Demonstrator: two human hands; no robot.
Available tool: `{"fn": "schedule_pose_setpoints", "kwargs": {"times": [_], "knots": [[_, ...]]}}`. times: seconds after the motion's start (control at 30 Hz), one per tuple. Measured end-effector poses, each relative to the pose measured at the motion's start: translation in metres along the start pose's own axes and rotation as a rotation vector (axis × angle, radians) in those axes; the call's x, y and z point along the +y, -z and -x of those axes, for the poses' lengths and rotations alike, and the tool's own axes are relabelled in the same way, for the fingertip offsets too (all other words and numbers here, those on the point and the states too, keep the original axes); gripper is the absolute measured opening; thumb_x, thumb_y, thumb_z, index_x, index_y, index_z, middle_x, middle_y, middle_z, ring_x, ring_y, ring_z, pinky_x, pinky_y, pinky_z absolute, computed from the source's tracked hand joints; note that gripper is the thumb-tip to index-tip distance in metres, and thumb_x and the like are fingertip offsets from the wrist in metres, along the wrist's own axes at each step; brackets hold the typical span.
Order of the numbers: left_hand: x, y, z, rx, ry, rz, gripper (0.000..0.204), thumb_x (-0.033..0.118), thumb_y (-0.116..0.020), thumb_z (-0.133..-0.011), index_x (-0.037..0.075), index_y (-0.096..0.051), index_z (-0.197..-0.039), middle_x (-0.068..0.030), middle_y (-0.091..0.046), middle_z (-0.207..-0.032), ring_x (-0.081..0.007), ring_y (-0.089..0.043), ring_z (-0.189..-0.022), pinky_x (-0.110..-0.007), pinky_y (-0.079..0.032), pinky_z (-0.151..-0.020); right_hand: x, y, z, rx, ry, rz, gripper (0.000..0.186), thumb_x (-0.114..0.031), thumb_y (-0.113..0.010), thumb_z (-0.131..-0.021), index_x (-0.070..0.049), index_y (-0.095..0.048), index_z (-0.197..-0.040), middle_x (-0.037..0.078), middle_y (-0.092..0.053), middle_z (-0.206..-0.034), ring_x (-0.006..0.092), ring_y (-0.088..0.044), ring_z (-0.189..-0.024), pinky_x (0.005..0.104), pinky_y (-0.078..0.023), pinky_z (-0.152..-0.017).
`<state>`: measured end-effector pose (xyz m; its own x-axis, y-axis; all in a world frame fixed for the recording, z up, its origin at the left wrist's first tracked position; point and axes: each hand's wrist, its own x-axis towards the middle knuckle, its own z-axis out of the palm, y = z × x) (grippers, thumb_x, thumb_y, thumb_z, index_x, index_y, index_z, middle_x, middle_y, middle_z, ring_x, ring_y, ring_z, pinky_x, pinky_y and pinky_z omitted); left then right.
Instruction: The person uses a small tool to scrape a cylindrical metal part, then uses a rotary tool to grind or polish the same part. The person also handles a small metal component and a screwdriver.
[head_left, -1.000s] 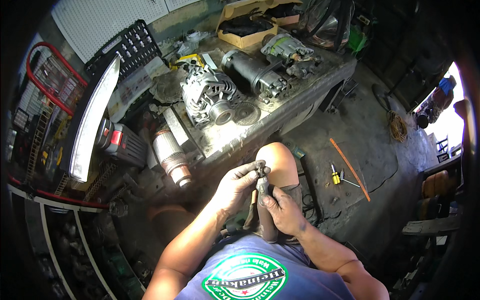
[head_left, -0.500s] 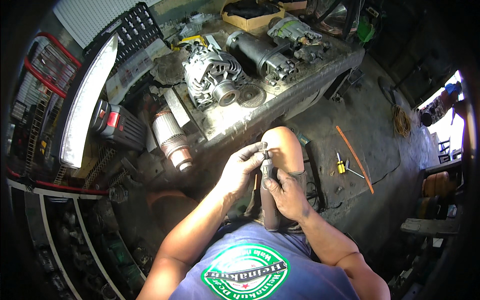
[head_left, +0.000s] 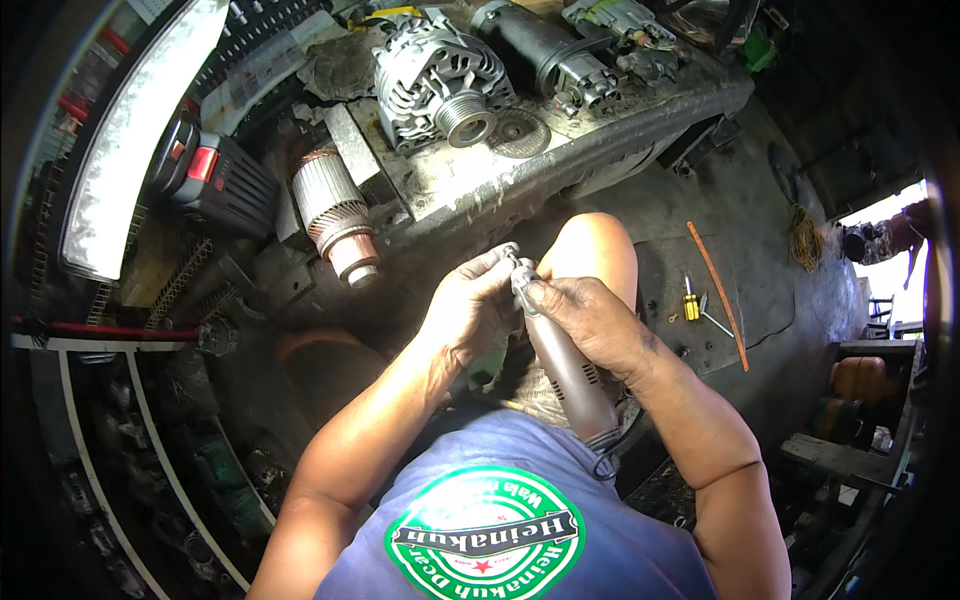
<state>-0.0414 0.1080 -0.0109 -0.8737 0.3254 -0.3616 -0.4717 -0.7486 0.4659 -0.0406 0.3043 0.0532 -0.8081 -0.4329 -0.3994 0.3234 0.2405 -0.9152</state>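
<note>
While the left hand [head_left: 466, 302] pinches its tip [head_left: 511, 248], the right hand [head_left: 588, 316] clasps the die grinder [head_left: 572, 376], neck under the thumb.

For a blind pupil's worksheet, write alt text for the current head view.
A person's right hand grips a slim grey-brown handheld tool, the left hand at its metal tip. Ahead, a workbench bears a silvery alternator; a yellow-handled screwdriver lies on the floor.
</note>
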Motion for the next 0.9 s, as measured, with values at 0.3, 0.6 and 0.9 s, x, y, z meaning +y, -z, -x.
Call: {"fn": "schedule_pose_setpoints", "kwargs": {"times": [0.3,0.6,0.9], "knots": [[-0.007,0.007,0.000,0.066,0.026,0.001,0.027,0.016,-0.072,-0.105,0.005,-0.068,-0.129,-0.0094,-0.078,-0.114,-0.0187,-0.075,-0.102,-0.036,-0.061,-0.095,-0.014,-0.007,0.009,-0.026,-0.148,-0.242,0.052,-0.051,-0.061,-0.110,-0.001,-0.068,-0.101,0.008,-0.069,-0.080,0.0161,-0.068,-0.061,0.0293,-0.056,-0.056],[0.006,0.004,0.006,-0.066,-0.062,0.040,0.030,0.014,-0.074,-0.103,0.003,-0.068,-0.130,-0.0124,-0.078,-0.115,-0.0200,-0.075,-0.102,-0.035,-0.061,-0.096,-0.001,-0.011,0.008,0.033,0.117,0.213,0.051,-0.041,-0.072,-0.104,0.007,-0.068,-0.120,0.017,-0.074,-0.107,0.0217,-0.069,-0.102,0.0382,-0.054,-0.095],[0.035,-0.009,0.039,-0.249,-0.098,-0.191,0.047,0.025,-0.084,-0.096,-0.002,-0.068,-0.131,-0.0173,-0.077,-0.120,-0.0246,-0.074,-0.110,-0.042,-0.058,-0.101,-0.002,-0.036,0.040,0.224,0.319,0.411,0.070,-0.029,-0.090,-0.087,0.003,-0.059,-0.140,0.021,-0.070,-0.127,0.0368,-0.070,-0.120,0.0436,-0.056,-0.104]]}}
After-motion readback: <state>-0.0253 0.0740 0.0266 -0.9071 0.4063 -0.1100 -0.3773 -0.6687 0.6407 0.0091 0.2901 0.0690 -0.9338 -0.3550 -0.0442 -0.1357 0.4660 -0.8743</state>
